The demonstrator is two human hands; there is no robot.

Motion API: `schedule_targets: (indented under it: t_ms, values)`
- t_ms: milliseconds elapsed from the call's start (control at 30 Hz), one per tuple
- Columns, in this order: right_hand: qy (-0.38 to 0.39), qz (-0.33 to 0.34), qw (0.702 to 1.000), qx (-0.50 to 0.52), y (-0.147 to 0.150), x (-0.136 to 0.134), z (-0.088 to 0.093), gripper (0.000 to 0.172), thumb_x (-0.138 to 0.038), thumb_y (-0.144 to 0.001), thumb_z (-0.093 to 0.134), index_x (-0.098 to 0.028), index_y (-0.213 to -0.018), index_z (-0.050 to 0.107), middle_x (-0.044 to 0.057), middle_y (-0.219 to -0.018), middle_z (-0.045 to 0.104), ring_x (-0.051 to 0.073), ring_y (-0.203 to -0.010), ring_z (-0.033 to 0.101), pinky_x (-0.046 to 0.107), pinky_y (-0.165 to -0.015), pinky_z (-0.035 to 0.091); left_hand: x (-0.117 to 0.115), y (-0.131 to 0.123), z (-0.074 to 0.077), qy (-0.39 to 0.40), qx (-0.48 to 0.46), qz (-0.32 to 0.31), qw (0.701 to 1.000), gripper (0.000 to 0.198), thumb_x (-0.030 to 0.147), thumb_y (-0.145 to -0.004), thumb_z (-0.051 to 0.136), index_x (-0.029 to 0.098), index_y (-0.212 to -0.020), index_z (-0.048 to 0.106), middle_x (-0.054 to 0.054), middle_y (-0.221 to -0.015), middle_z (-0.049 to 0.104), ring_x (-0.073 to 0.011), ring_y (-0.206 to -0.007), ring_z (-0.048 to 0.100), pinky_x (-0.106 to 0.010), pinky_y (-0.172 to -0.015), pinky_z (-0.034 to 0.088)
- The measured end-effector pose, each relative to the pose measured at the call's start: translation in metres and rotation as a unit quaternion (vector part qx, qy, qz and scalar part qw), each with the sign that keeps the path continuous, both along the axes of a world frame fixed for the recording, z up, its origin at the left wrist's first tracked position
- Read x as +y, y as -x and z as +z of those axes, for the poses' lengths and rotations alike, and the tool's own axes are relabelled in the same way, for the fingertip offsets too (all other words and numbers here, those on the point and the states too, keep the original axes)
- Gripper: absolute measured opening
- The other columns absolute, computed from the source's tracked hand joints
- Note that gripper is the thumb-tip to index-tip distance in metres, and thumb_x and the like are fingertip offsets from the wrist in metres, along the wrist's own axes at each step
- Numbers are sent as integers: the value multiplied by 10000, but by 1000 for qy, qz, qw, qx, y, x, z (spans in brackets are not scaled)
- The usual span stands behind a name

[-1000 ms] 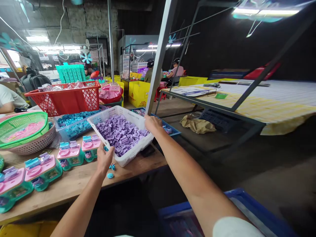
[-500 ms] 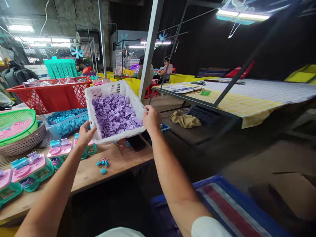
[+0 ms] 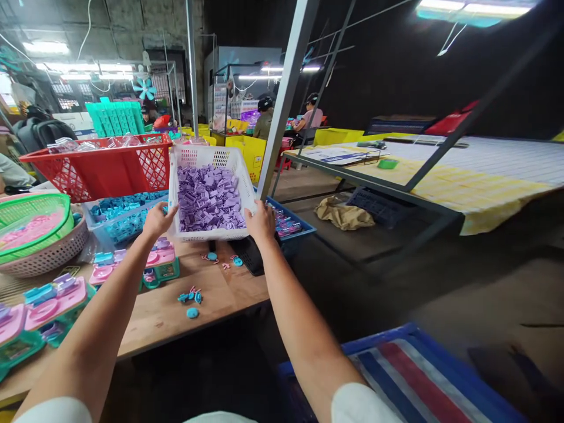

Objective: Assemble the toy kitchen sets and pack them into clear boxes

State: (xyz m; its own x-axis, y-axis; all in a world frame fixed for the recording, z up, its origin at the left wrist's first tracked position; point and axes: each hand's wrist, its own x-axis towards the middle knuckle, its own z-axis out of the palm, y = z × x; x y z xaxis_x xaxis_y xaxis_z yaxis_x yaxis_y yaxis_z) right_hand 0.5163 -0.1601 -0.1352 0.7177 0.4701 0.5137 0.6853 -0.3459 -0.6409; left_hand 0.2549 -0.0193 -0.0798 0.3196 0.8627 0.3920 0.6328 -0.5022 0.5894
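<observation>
A white plastic basket (image 3: 215, 235) full of small purple plastic parts (image 3: 209, 197) is tilted toward me above the far part of the wooden table (image 3: 154, 320). My left hand (image 3: 159, 221) grips its left side near the front corner. On the opposite side, my right hand (image 3: 261, 222) holds the right front corner. Beneath the basket lie a black flat object (image 3: 249, 257), partly hidden, and a few blue and pink bits (image 3: 191, 296). Toy sets with pink tops (image 3: 57, 305) and teal bases stand in a row by my left forearm.
Left of the basket are a red crate (image 3: 101, 170), a clear bin of blue parts (image 3: 126, 214) and a green basket (image 3: 37, 229) with pink parts. A metal post (image 3: 286, 94) rises just behind. A blue tray (image 3: 304, 226) sits at the right; people are seated farther back.
The basket has moved away from me and levelled sideways, both hands still on it. More of the blue tray at its right now shows. The view has shifted slightly.
</observation>
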Motion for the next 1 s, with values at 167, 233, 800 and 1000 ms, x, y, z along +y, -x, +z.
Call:
schedule_targets:
  t_ms: [167, 233, 800, 1000]
  values:
    - [-116, -4, 992, -42, 7, -8, -20, 394, -410, -961, 475, -155, -1208, 644, 192, -1217, 592, 305, -1189, 506, 477, -1000, 433, -10, 4, 8, -3, -121, 1, 993, 619, 726, -855, 434, 156, -783, 665, -82, -736, 640, -234, -766, 599, -304, -684, 434]
    - [-164, 8, 985, -48, 4, -8, -19, 352, -380, -983, 418, -167, -1141, 651, 166, -1160, 602, 276, -1142, 534, 457, -1009, 431, -12, -1, 12, 52, -195, -18, 979, 610, 752, -798, 516, 162, -680, 618, -50, -635, 588, -190, -649, 553, -279, -595, 404]
    - [309, 214, 925, -49, 141, -39, -73, 492, -454, -1029, 398, -291, -1479, 513, 176, -1539, 436, 388, -1410, 388, 561, -1113, 297, -11, -40, 30, 186, -444, 10, 877, 227, 213, -503, 770, 135, -664, 630, -25, -610, 601, -147, -525, 531, -290, -532, 443]
    - [347, 158, 925, -3, 133, 6, -60, 629, -493, -1036, 307, -187, -1585, 333, 251, -1594, 334, 415, -1453, 328, 610, -1109, 292, -15, -47, 16, 166, -494, 31, 853, 222, 209, -500, 736, 169, -645, 573, 8, -614, 589, -111, -538, 515, -255, -557, 437]
